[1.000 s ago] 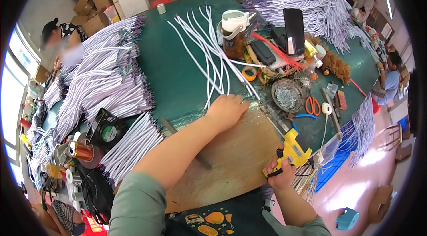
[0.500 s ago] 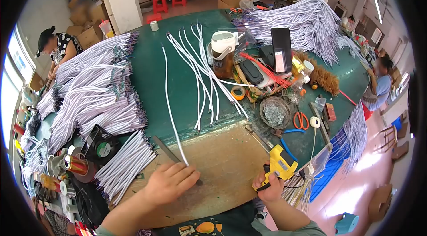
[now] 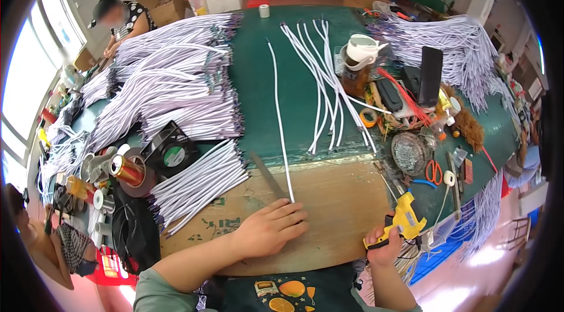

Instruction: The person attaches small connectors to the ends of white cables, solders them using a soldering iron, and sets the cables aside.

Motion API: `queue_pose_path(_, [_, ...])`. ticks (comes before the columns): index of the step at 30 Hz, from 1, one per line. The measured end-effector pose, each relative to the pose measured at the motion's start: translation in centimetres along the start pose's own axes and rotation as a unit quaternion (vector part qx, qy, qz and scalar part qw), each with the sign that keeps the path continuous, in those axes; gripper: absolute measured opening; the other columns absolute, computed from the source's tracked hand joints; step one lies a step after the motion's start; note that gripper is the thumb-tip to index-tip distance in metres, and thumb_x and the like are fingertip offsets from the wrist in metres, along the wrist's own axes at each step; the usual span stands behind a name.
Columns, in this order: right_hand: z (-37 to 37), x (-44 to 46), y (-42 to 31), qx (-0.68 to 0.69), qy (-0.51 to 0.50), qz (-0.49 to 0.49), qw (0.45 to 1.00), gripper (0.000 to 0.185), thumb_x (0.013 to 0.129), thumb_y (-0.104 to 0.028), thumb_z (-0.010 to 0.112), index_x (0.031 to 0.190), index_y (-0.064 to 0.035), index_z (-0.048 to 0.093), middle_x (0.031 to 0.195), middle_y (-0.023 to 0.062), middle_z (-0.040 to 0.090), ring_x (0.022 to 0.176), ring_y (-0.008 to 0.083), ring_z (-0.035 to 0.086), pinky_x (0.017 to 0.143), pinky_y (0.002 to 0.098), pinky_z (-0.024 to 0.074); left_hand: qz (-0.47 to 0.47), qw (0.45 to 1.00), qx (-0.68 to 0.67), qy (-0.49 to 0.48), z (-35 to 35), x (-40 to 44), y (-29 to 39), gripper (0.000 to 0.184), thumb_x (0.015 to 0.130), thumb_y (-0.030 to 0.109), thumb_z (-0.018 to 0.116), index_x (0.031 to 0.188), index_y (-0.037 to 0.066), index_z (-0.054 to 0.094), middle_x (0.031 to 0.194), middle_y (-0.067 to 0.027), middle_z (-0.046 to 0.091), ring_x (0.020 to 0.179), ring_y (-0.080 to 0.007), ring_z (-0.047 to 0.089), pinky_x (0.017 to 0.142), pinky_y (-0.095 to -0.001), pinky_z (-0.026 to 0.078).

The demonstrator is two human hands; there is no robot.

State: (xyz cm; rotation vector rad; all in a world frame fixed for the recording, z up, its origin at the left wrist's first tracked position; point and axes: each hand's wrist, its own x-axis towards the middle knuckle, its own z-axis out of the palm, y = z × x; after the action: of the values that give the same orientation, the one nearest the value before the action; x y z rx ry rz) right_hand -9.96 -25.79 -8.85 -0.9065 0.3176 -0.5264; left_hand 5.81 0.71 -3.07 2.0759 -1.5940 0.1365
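Your right hand [image 3: 385,245] grips the yellow glue gun [image 3: 408,219]. Your left hand [image 3: 272,227], half curled, touches a white cable [image 3: 278,106] at its near end; can't tell if pinching

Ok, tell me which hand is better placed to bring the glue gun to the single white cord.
Probably the right hand: it grips the yellow glue gun, while the left hand is at the near end of the white cord.

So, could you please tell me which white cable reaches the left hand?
The lone white cable between the large left pile and the loose bunch; it alone runs to the left hand.
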Motion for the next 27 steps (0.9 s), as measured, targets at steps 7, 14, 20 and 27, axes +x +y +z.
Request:
queue_pose_path(7, [0.2, 0.0, 0.0, -0.028, -0.003, -0.013, 1.0, 0.05, 0.089, -0.037, 0.058, 0.127, -0.0088, 0.041, 0.069, 0.0024, 0.049, 0.053, 0.015, 0.048, 0.05, 0.0314, 0.0416, -0.048, 0.996, -0.037, 0.07, -0.6, 0.0, -0.7, 0.034, 0.072, 0.005, 0.062, 0.106, 0.008, 0.062, 0.111, -0.0088, 0.062, 0.109, -0.0279, 0.057, 0.095, -0.0407, 0.044])
queue_pose_path(14, [0.3, 0.1, -0.2, -0.005, 0.002, 0.001, 1.0, 0.049, 0.088, -0.032, 0.059, 0.125, -0.0065, 0.042, 0.07, 0.0039, 0.05, 0.055, 0.0163, 0.05, 0.052, 0.0323, 0.0434, -0.296, 0.913, 0.182, 0.216, -2.9, -2.1, -7.8, 0.013, 0.075, 0.008, 0.065, 0.088, 0.006, 0.062, 0.092, -0.0096, 0.059, 0.087, -0.0299, 0.055, 0.077, -0.0415, 0.043])
queue_pose_path(20, [0.4, 0.1, -0.5, -0.01, -0.005, 0.007, 1.0, 0.047, 0.086, -0.027, 0.061, 0.124, -0.0066, 0.043, 0.07, 0.0043, 0.051, 0.055, 0.0176, 0.05, 0.053, 0.0339, 0.0442, -0.377, 0.891, 0.197, 0.157, -2.8, -3.0, -8.8, 0.01, 0.076, 0.013, 0.066, 0.082, 0.007, 0.062, 0.089, -0.009, 0.056, 0.09, -0.0303, 0.053, 0.077, -0.0424, 0.04])
queue_pose_path(27, [0.6, 0.2, -0.6, -0.004, -0.003, 0.022, 1.0, 0.046, 0.085, -0.027, 0.062, 0.123, -0.008, 0.045, 0.068, 0.0043, 0.051, 0.055, 0.0181, 0.051, 0.052, 0.0339, 0.0433, -0.323, 0.916, 0.18, 0.158, -3.4, -2.9, -8.4, 0.009, 0.078, 0.009, 0.063, 0.085, 0.006, 0.058, 0.085, -0.0106, 0.057, 0.084, -0.0314, 0.054, 0.074, -0.0426, 0.041])
